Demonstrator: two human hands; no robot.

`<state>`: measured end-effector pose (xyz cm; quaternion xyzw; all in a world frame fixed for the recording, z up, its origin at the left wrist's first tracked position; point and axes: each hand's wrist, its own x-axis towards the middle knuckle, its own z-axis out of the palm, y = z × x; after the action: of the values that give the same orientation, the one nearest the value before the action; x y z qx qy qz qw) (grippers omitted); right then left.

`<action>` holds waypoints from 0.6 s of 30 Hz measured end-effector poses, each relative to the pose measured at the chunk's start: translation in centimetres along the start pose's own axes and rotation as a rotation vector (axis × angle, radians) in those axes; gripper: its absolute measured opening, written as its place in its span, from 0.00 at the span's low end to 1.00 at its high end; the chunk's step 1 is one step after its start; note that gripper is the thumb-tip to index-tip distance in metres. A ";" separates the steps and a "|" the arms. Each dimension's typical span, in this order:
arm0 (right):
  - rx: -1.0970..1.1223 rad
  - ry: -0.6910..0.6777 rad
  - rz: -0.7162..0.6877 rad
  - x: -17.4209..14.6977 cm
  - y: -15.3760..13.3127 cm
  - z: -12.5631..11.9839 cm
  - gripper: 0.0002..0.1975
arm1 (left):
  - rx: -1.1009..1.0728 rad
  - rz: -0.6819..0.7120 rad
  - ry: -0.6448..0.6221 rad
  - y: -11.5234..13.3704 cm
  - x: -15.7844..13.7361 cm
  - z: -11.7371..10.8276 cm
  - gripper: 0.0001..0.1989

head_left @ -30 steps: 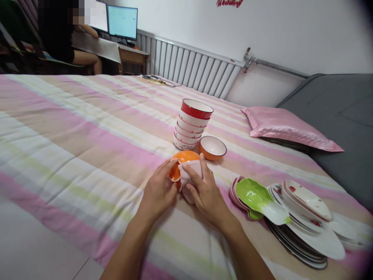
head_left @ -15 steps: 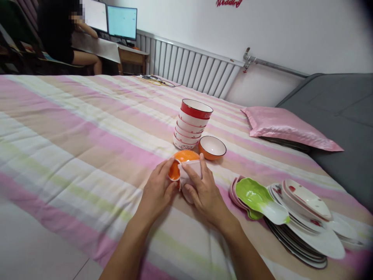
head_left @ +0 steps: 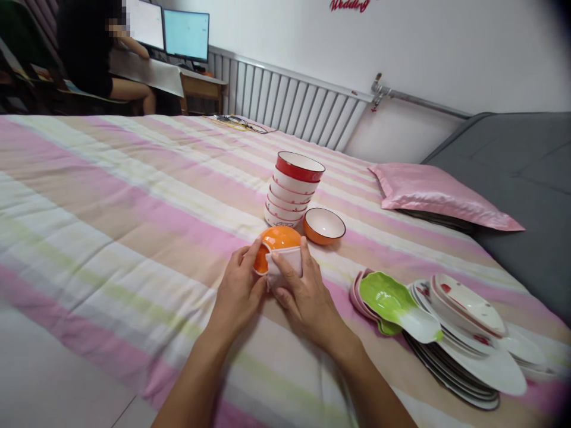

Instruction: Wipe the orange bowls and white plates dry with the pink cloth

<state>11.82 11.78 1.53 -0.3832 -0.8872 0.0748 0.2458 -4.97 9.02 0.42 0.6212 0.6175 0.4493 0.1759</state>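
An orange bowl (head_left: pixel 282 237) is tilted in my hands, its glossy outside facing up and away. My left hand (head_left: pixel 237 286) grips the bowl's left side, fingers over the edge and thumb below. My right hand (head_left: pixel 305 291) is closed on a pale cloth (head_left: pixel 285 268), pressing it against the bowl's right side. Just beyond stands a stack of white bowls with red trim (head_left: pixel 292 199), a red-banded bowl (head_left: pixel 300 166) on top. Beside the stack, a second orange bowl (head_left: pixel 325 227) with a white inside sits upright.
Green leaf-shaped dishes (head_left: pixel 387 294), several stacked plates (head_left: pixel 464 374) and an oval strawberry-patterned dish (head_left: pixel 470 303) lie at the right. A pink pillow (head_left: pixel 439 190) is farther back on the striped bedspread (head_left: pixel 134 226). A person (head_left: pixel 89 53) sits at a desk, far left.
The held orange bowl has turned slightly, showing more of its outside. My right hand and the cloth have shifted a little left across it.
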 end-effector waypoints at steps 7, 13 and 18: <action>-0.005 0.030 -0.008 0.2 0.3 -0.1 0.32 | -0.058 0.072 0.009 -0.3 -0.1 -0.1 0.33; 0.063 -0.005 0.043 0.0 0.6 -2.5 0.28 | -0.117 0.055 -0.034 0.6 -0.5 -0.1 0.31; 0.095 -0.064 0.089 -0.1 0.9 -3.5 0.25 | -0.110 -0.041 -0.067 1.4 -0.5 0.1 0.31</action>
<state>14.22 12.17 4.26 -0.4075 -0.8722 0.1400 0.2316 -3.95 8.28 1.30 0.6125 0.5984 0.4577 0.2396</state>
